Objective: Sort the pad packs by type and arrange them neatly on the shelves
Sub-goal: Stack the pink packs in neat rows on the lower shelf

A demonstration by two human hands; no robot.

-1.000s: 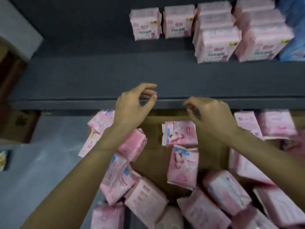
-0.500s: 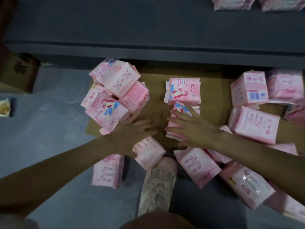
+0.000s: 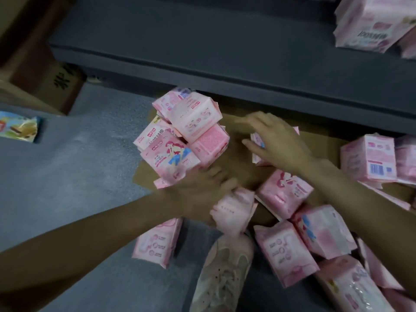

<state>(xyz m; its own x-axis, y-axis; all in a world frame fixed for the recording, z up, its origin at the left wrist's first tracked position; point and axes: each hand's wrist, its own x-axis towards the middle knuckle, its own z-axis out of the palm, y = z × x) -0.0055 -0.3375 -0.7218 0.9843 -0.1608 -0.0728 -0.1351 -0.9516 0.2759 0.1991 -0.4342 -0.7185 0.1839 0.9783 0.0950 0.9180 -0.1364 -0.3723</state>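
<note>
Since half a second earlier, the left hand (image 3: 202,194) gripped a pink pack (image 3: 234,212), while the right hand (image 3: 279,143), fingers spread, moved onto another pack (image 3: 258,140).

The right hand (image 3: 279,143) covers most of a pink pad pack (image 3: 256,140). Shelved packs (image 3: 369,21) are cut off at the top-right corner. The left hand (image 3: 198,194) is motion-blurred, its grip unclear.

There is a single view, from a camera worn on the person's head. It looks steeply down and slightly forward, close over the floor (image 3: 74,176), where pink pad packs (image 3: 173,154) lie on cardboard. The dark shelf (image 3: 225,52) crosses the top of the frame. Both forearms enter from the bottom corners. Wide-angle bending and blur probably distort the edges.
</note>
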